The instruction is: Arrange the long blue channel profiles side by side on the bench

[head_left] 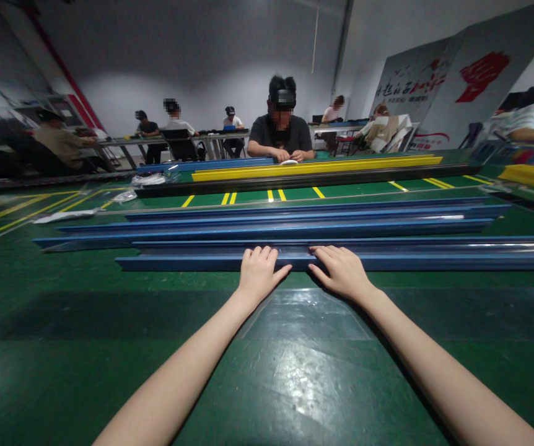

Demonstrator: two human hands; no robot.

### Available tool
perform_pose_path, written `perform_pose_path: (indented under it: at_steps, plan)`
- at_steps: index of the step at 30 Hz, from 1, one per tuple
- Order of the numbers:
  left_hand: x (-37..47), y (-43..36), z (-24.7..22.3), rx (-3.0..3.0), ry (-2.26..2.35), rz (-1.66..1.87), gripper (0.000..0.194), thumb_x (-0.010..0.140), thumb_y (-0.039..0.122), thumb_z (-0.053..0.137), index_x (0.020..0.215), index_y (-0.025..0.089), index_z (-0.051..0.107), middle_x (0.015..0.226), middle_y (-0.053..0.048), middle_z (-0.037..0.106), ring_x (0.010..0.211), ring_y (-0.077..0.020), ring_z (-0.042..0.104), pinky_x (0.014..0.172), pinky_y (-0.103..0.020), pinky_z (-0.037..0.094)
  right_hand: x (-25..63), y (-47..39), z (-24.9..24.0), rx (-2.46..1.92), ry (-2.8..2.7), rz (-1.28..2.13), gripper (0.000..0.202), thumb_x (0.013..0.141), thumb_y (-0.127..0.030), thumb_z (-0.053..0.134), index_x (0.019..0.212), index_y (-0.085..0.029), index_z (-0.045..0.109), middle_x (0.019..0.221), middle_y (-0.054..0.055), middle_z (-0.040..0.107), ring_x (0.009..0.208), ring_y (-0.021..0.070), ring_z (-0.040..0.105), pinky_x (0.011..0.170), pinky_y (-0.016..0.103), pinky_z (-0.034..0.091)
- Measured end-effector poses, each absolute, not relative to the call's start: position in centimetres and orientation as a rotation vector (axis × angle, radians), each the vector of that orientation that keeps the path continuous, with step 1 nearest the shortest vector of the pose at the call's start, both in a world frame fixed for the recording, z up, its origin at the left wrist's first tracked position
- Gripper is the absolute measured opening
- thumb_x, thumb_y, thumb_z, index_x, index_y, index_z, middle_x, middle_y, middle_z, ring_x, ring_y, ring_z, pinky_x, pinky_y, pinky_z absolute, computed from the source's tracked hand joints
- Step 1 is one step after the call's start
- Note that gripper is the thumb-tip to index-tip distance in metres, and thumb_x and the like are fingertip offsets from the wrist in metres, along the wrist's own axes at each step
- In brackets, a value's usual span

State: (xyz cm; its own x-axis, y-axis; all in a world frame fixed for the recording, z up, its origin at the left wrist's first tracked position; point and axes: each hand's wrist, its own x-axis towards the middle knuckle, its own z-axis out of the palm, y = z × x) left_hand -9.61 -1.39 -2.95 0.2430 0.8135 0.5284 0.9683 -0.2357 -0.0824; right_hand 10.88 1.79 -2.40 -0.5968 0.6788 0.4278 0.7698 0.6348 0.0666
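Note:
A long blue channel-shaped profile (192,263) lies crosswise on the green table, its two raised walls running left to right. My left hand (258,271) rests over its near wall, fingers reaching inside and thumb pointing right along the front face. To the right, my right hand (341,270) grips the same wall, its thumb pointing left toward the other. The fingertips of both hands are partly hidden in the channel. On the near side, a strip of clear plastic film (313,313) lies flat below my wrists.
Several more blue profiles (276,231) lie just beyond. Farther back are a yellow profile (318,168) and a dark one (304,181), with crumpled clear plastic (148,179) at their left. A co-worker (280,133) sits across the green table (109,371), hands on a white object.

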Motion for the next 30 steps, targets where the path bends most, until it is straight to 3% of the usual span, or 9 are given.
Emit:
perform_pose_path:
  at_steps: [15,30]
  plan:
    - [-9.76,-1.4,-3.09,-2.173,-1.646,-0.611,0.039,0.082,0.05,0.045,0.093,0.015,0.059,0.093,-0.006,0.065,0.083,-0.0216,0.053,0.071,-0.034,0.031,10.85,1.71,-2.22,-1.189,-2.49,-0.341,0.035,0.086,-0.039,0.038,0.106,-0.016,0.055,0.102,0.008,0.064,0.091,0.0189,0.058,0.074,0.029,0.035]
    - [-9.72,-1.38,-3.14,-2.18,-1.645,-0.647,0.036,0.081,0.049,0.047,0.093,0.017,0.059,0.096,-0.008,0.064,0.085,-0.0225,0.054,0.071,-0.035,0.032,10.78,1.59,-2.13,-1.187,-2.491,-0.465,0.029,0.087,-0.039,0.035,0.084,-0.018,0.054,0.081,0.006,0.063,0.077,0.0183,0.052,0.067,0.029,0.026]
